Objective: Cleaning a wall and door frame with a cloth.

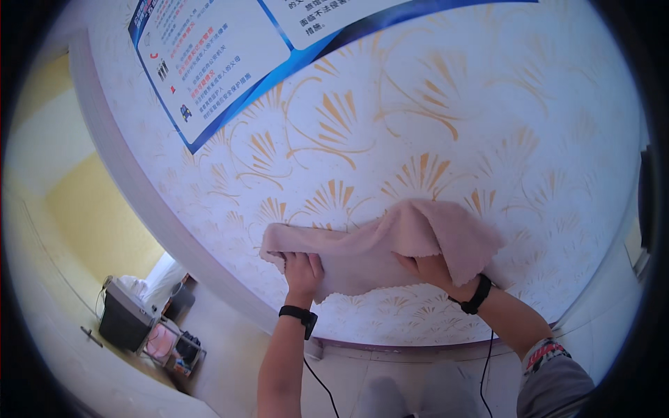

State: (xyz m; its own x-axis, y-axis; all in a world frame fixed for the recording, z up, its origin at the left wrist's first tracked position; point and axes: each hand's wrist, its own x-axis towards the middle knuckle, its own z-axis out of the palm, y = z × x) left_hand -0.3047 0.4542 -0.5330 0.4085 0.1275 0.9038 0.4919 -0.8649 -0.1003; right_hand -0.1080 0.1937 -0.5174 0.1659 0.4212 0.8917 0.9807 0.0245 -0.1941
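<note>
A pinkish-beige cloth (360, 266) with scalloped edges spreads between my two hands in front of the wall. My left hand (303, 274) grips its left end, the fingers curled at the edge. Under the folded right part of the cloth, my right hand (435, 270) has hold of it; its fingertips are partly covered by the fabric. Behind the cloth rises a white wall (350, 157) patterned with golden fan shapes. Whether the cloth touches the wall I cannot tell. A black band sits on each wrist, and a dark cable hangs near each forearm.
A poster (209, 68) with a blue border and printed writing is on the wall above. At left, a doorway frame (120, 141) opens onto a room with a boxy dark television (125, 318), a small rack (172, 347) and a grey bin (182, 298). Tiled floor (345, 376) lies below.
</note>
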